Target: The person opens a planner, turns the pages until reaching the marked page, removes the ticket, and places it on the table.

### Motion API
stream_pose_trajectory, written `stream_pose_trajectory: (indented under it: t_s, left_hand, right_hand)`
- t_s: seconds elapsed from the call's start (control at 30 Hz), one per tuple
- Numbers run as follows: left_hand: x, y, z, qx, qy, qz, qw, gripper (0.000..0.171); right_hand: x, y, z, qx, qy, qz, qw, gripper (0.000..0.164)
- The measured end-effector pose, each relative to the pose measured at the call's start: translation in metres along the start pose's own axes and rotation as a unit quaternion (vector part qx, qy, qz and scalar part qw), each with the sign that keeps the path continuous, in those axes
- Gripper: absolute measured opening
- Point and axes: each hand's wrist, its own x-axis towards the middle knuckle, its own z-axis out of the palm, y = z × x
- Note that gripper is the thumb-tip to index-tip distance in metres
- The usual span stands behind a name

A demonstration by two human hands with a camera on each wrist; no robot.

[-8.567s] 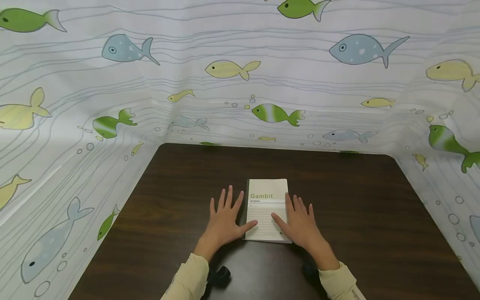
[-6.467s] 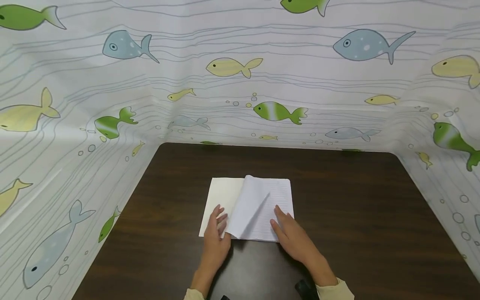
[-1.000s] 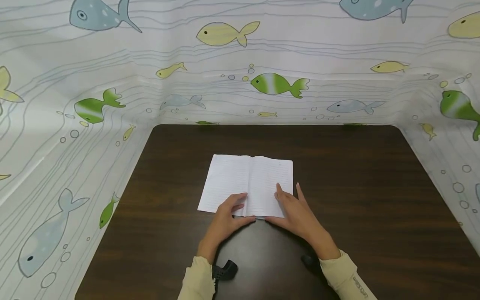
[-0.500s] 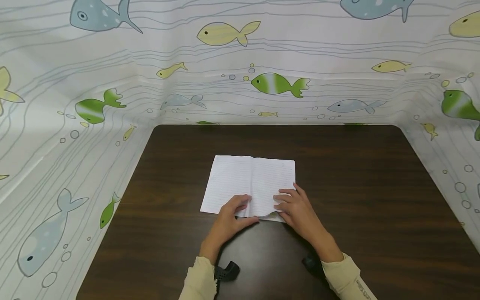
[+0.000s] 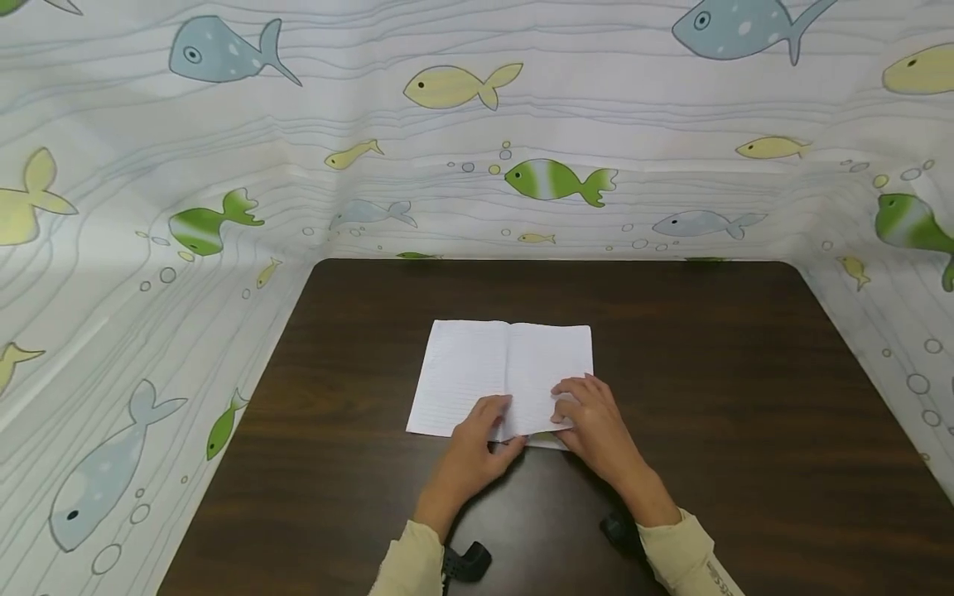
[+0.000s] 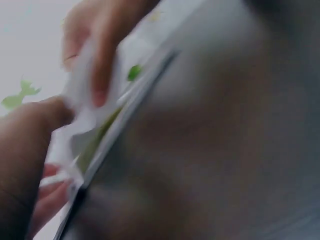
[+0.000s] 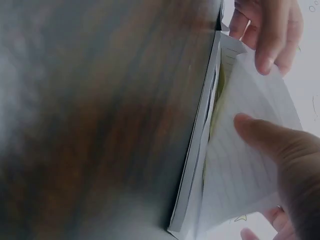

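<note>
A notebook (image 5: 469,360) lies open on the dark table, showing lined white pages. With its thumb below and fingers on top, my right hand (image 5: 596,430) pinches the right page near its lower outer corner, and that edge is raised. At the spine's lower end, my left hand (image 5: 477,443) pinches the same page, its thumb at the bottom edge. In the right wrist view the lifted page (image 7: 245,175) stands away from the pages beneath. A flat yellow-green thing (image 7: 218,95) shows in the gap; its kind is mostly hidden.
The brown wooden table (image 5: 708,372) spreads around the notebook. White sheeting (image 5: 596,124) printed with fish rises behind it and along both sides. Black wrist devices sit below the left wrist (image 5: 468,563) and the right wrist (image 5: 619,534).
Earlier the notebook lay closed, then its cover was opened and leaves turned. Over the last second my right fingers curled onto the right page, whose lower edge rose. My left hand stayed near the spine.
</note>
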Motion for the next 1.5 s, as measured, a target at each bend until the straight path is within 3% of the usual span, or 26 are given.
stream_pose_trajectory:
  t_s: [0.1, 0.2, 0.27, 0.37, 0.43, 0.53, 0.63, 0.77, 0.87, 1.0, 1.13, 1.23, 1.33, 1.43, 1.5]
  left_hand:
    - [-0.002, 0.007, 0.006, -0.005, 0.025, -0.012, 0.9996, 0.059]
    - [-0.004, 0.013, 0.009, -0.041, 0.079, -0.07, 0.9935, 0.062]
    - [-0.006, 0.013, 0.007, -0.059, 0.13, -0.116, 0.9829, 0.06]
    - [-0.009, 0.009, -0.001, -0.065, 0.197, -0.162, 0.9647, 0.06]
    - [-0.01, 0.003, -0.006, -0.03, 0.23, -0.176, 0.9566, 0.064]
    - [-0.011, -0.004, -0.013, 0.061, 0.261, -0.168, 0.9488, 0.08]
    - [-0.011, -0.005, -0.014, 0.183, 0.246, -0.14, 0.9415, 0.091]
    - [-0.012, -0.002, -0.009, 0.236, 0.186, -0.105, 0.948, 0.086]
    - [-0.014, 0.0, -0.006, 0.188, 0.165, -0.096, 0.9634, 0.071]
    - [-0.014, 0.004, -0.005, 0.049, 0.161, -0.101, 0.9806, 0.048]
    - [-0.011, 0.006, -0.004, -0.078, 0.149, -0.077, 0.9828, 0.066]
    - [-0.008, 0.007, -0.001, -0.072, 0.134, -0.083, 0.9849, 0.084]
    - [-0.004, 0.004, -0.001, 0.005, 0.174, -0.12, 0.9774, 0.082]
    - [-0.001, -0.002, -0.005, 0.08, 0.244, -0.144, 0.9558, 0.084]
    - [0.001, -0.007, -0.008, 0.12, 0.261, -0.147, 0.9464, 0.089]
  right_hand:
    - [-0.004, -0.001, 0.001, 0.015, 0.024, 0.059, 0.998, 0.037]
    - [-0.006, -0.005, 0.001, 0.067, 0.044, 0.162, 0.984, 0.054]
    - [-0.006, -0.008, 0.001, 0.123, 0.049, 0.232, 0.963, 0.059]
    - [-0.005, -0.014, -0.001, 0.209, 0.045, 0.324, 0.922, 0.055]
    - [-0.004, -0.017, -0.002, 0.255, 0.043, 0.369, 0.893, 0.05]
    - [-0.003, -0.018, -0.001, 0.277, 0.036, 0.403, 0.872, 0.047]
    - [-0.005, -0.016, 0.0, 0.257, 0.033, 0.407, 0.876, 0.038]
    - [-0.01, -0.017, 0.0, 0.239, 0.05, 0.416, 0.876, 0.024]
    - [-0.013, -0.019, 0.0, 0.235, 0.061, 0.425, 0.872, 0.019]
    - [-0.014, -0.02, 0.0, 0.218, 0.053, 0.428, 0.875, 0.016]
    - [-0.014, -0.017, 0.001, 0.207, 0.042, 0.428, 0.879, 0.016]
    - [-0.013, -0.015, 0.001, 0.207, 0.032, 0.416, 0.885, 0.015]
    - [-0.013, -0.011, 0.001, 0.199, 0.011, 0.399, 0.895, 0.014]
    - [-0.012, -0.007, 0.001, 0.179, -0.011, 0.382, 0.907, 0.011]
    - [-0.011, -0.005, 0.0, 0.16, -0.023, 0.379, 0.911, 0.01]
